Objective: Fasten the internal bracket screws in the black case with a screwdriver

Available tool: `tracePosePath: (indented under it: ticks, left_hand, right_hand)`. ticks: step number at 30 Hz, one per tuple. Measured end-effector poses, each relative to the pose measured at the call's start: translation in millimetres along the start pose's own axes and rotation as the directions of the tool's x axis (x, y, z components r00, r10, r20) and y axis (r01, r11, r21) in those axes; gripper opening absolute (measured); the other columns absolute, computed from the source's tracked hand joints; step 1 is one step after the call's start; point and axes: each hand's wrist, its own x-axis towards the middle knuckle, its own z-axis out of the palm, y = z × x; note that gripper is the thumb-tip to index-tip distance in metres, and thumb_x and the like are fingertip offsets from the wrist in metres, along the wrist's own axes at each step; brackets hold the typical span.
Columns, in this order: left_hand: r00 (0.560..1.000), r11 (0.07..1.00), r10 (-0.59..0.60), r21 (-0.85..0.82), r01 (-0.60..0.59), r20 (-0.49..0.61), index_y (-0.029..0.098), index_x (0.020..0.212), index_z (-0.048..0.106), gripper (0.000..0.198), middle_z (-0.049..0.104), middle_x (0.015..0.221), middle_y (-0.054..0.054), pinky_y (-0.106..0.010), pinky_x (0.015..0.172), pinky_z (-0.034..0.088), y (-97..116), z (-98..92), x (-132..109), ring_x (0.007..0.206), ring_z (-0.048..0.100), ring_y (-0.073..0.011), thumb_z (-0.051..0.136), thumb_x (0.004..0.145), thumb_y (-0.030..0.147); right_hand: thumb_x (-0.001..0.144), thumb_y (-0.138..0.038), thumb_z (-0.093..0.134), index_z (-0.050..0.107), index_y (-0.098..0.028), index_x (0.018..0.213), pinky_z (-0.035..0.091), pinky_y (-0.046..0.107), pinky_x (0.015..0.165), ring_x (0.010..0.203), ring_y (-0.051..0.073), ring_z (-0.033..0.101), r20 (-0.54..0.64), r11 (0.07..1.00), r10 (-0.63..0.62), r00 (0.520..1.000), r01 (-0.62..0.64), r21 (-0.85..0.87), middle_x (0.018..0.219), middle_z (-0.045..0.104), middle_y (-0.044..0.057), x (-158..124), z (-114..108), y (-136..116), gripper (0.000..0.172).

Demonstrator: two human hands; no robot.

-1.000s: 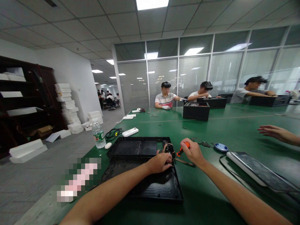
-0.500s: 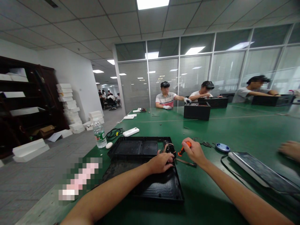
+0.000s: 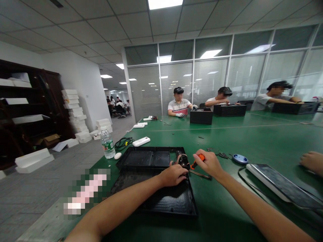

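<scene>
My right hand (image 3: 210, 164) is closed round the orange handle of a screwdriver (image 3: 201, 157), which slants down to the left. Its lower end is close to a small black part (image 3: 184, 161) with brown and pale wires looped over it. My left hand (image 3: 173, 175) grips this wired part from the near side, fingers curled, over a black plastic casing (image 3: 161, 205). The casing has a flat near section and a deeper tray section (image 3: 141, 157) behind it. From the wired part, a bundle of wires (image 3: 202, 174) trails right onto the green table. My left fingers hide part of the piece.
Left of the casing stand a water bottle (image 3: 108, 144), a black cable (image 3: 124, 144) and a white device (image 3: 141, 141). On the right lie a blue round dish (image 3: 240, 159) and a tablet-like device (image 3: 282, 185), near another person's hand (image 3: 311, 162). Opposite, co-workers handle black boxes (image 3: 201, 116).
My right hand has shifted slightly, and the screwdriver has tilted and moved a little towards the wired part. Across the table, a co-worker's black box has slid left.
</scene>
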Motion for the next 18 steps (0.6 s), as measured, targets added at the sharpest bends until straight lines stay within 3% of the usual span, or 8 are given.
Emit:
tracePosePath:
  ticks: [5,8,11,16,18]
  left_hand:
    - [1.000,1.000,0.007,-0.003,-0.007,0.004,0.013,0.104,0.053,0.020,0.059,0.090,-0.007,-0.027,0.083,0.039,-1.6,1.4,1.0,0.087,0.053,-0.0173,0.050,0.086,0.022]
    - [1.000,1.000,-0.003,-0.002,0.003,0.009,0.014,0.105,0.053,0.022,0.060,0.093,-0.007,-0.030,0.086,0.039,-3.3,2.1,0.5,0.092,0.053,-0.0181,0.050,0.086,0.022]
    - [1.000,1.000,-0.012,-0.018,0.012,0.008,0.015,0.104,0.053,0.020,0.060,0.097,-0.008,-0.031,0.088,0.038,-4.1,2.0,-0.1,0.095,0.053,-0.0184,0.050,0.086,0.024]
    - [1.000,1.000,-0.027,-0.014,0.027,0.014,0.014,0.096,0.054,0.014,0.059,0.092,-0.007,-0.031,0.086,0.038,-4.1,1.9,-0.3,0.091,0.053,-0.0182,0.050,0.086,0.024]
    - [0.999,0.999,-0.035,0.002,0.035,0.018,0.014,0.094,0.053,0.014,0.058,0.091,-0.007,-0.030,0.085,0.038,-4.1,1.8,-0.4,0.091,0.053,-0.0184,0.050,0.085,0.024]
  right_hand:
    - [0.087,-0.045,0.037,0.055,-0.018,0.060,0.028,0.024,0.050,0.047,0.013,0.050,0.029,0.979,-0.042,0.999,0.046,-0.199,0.050,0.055,0.002,5.9,-6.9,-14.3,0.042]
    - [0.087,-0.051,0.036,0.055,-0.017,0.055,0.022,0.026,0.048,0.046,0.015,0.052,0.038,0.907,0.017,0.999,0.000,-0.420,0.051,0.059,0.007,13.6,-14.3,-30.8,0.049]
    - [0.088,-0.049,0.033,0.057,-0.017,0.057,0.019,0.026,0.047,0.047,0.017,0.054,0.091,0.850,0.065,0.994,-0.007,-0.527,0.056,0.063,0.011,18.6,-20.2,-45.9,0.051]
    - [0.091,-0.036,0.035,0.058,-0.019,0.095,0.023,0.026,0.049,0.057,0.018,0.060,0.263,0.927,-0.057,0.963,0.149,-0.345,0.068,0.067,0.007,19.7,-25.3,-55.7,0.029]
    - [0.090,-0.042,0.038,0.058,-0.021,0.093,0.024,0.025,0.050,0.058,0.018,0.059,0.315,0.942,-0.098,0.944,0.190,-0.278,0.068,0.067,0.006,20.7,-27.3,-55.6,0.030]
